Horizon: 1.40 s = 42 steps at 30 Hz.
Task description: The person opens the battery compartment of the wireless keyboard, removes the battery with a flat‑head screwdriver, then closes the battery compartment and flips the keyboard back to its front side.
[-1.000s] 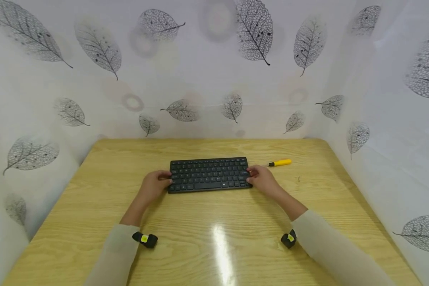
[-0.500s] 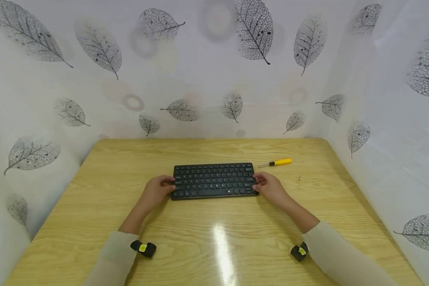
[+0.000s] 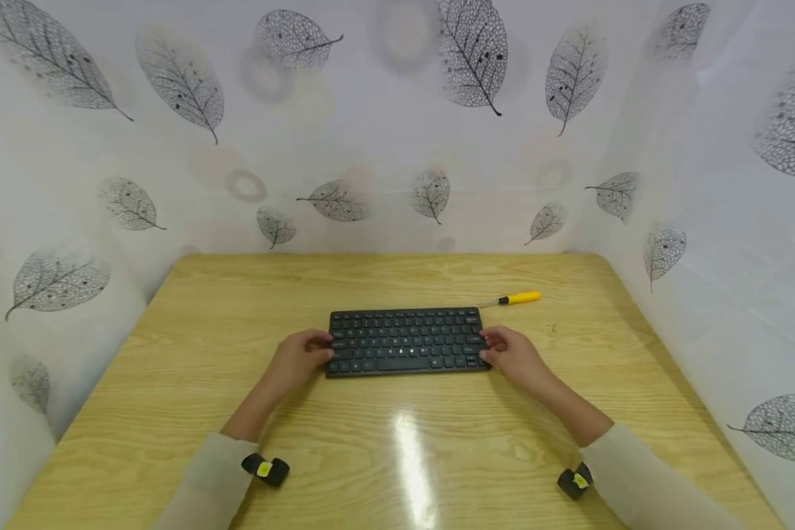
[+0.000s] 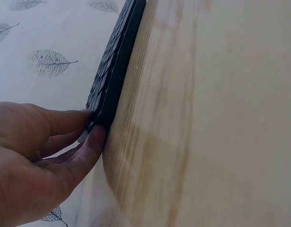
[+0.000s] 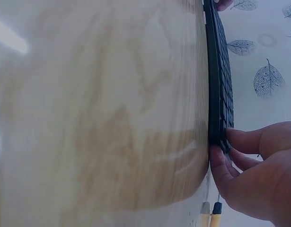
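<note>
A black keyboard [image 3: 407, 342] lies in the middle of the table, its long sides running left to right. My left hand [image 3: 299, 361] grips its left end with thumb and fingers. At the opposite end, my right hand [image 3: 518, 358] holds the keyboard's right side in the same way. The left wrist view shows the left hand [image 4: 46, 156] pinching a corner of the keyboard [image 4: 114, 71]. In the right wrist view, the thumb and fingers of the right hand [image 5: 261, 165] are on the keyboard's [image 5: 216, 85] near end.
A screwdriver with a yellow handle [image 3: 523, 297] lies behind and to the right of the keyboard, its shaft pointing left. The wooden table [image 3: 238, 287] meets leaf-printed white sheeting [image 3: 371, 147] at the back and on both sides.
The keyboard has moved right and toward the front edge, with both hands on its ends. The screwdriver has stayed in place, and its shaft has come out from behind the right hand.
</note>
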{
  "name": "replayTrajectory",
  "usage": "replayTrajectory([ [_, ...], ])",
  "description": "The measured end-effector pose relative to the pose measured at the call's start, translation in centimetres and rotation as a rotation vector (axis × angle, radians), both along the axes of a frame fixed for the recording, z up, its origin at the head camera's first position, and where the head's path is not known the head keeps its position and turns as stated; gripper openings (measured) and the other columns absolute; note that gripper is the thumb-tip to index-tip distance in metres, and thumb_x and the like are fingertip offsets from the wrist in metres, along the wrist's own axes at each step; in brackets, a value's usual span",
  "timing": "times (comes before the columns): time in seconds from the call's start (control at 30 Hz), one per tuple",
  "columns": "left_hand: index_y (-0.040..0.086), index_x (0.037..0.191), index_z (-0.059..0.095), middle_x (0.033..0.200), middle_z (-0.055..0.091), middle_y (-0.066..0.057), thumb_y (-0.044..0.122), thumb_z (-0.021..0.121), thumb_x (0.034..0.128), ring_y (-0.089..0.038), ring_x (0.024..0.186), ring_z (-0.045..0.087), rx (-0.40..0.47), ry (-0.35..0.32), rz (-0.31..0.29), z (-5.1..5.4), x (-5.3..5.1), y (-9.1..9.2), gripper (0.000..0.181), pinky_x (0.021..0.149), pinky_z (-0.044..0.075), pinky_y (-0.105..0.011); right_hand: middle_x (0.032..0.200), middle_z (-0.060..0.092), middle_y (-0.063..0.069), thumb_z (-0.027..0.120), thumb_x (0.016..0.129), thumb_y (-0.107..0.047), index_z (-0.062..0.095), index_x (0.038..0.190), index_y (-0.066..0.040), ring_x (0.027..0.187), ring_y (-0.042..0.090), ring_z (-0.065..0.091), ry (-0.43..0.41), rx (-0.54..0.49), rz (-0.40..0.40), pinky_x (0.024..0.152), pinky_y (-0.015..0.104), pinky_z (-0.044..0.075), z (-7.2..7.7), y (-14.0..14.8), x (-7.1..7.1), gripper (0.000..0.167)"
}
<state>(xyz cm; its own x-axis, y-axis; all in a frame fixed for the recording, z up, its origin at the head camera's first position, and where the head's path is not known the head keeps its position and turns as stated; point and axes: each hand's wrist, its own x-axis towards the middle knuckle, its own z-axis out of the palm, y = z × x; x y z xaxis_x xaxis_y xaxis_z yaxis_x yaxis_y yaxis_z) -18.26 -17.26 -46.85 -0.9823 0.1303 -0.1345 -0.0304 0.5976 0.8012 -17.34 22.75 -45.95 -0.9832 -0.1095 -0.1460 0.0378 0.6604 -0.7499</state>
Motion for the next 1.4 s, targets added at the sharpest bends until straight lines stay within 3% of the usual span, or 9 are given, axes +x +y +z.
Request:
replayTrajectory([
  [0.3,0.002,0.122,0.067,0.122,0.068,-0.015,0.01,0.067,0.0957,-0.021,0.098,0.065,0.01,-0.002,-0.016,0.2,0.8,0.8,0.027,0.085,0.054,-0.038,0.122,0.064,0.019,0.067,0.097,-0.009,0.058,0.135,0.0,0.109,0.03,0.063,-0.02,0.003,-0.017,0.091,0.042,0.054,0.2,0.9,1.0,0.041],
  [0.57,0.005,0.123,0.066,0.123,0.067,-0.013,0.012,0.068,0.0954,-0.022,0.099,0.064,-0.029,-0.013,-0.023,0.2,0.8,1.1,0.029,0.084,0.053,-0.037,0.123,0.063,0.019,0.069,0.096,-0.011,0.057,0.137,-0.001,0.108,0.028,0.063,-0.023,-0.03,-0.006,0.09,0.038,0.053,-0.1,1.4,1.3,0.043],
  [0.9,0.005,0.137,0.059,0.13,0.057,-0.019,0.015,0.069,0.096,-0.029,0.109,0.058,-0.096,0.027,-0.046,0.6,-0.5,1.9,0.043,0.09,0.051,-0.045,0.113,0.067,0.013,0.072,0.094,-0.017,0.06,0.133,-0.002,0.102,0.022,0.064,-0.064,-0.06,-0.03,0.084,0.033,0.052,0.1,1.6,2.5,0.044],
  [1.1,0.005,0.145,0.051,0.14,0.055,-0.02,0.018,0.063,0.1004,-0.034,0.119,0.06,-0.056,0.022,-0.031,0.4,-1.3,1.4,0.048,0.096,0.051,-0.048,0.107,0.067,0.012,0.073,0.093,-0.012,0.06,0.132,0.0,0.096,0.021,0.061,-0.053,-0.079,-0.024,0.079,0.029,0.051,0.0,1.3,2.8,0.043],
  [1.4,0.004,0.141,0.053,0.133,0.06,-0.021,0.013,0.054,0.1041,-0.035,0.118,0.061,0.023,0.027,0.006,0.1,-2.8,1.1,0.038,0.098,0.052,-0.047,0.111,0.066,0.013,0.074,0.09,-0.007,0.06,0.133,0.0,0.099,0.022,0.06,-0.026,-0.052,-0.024,0.082,0.031,0.052,-0.3,1.3,2.9,0.046],
])
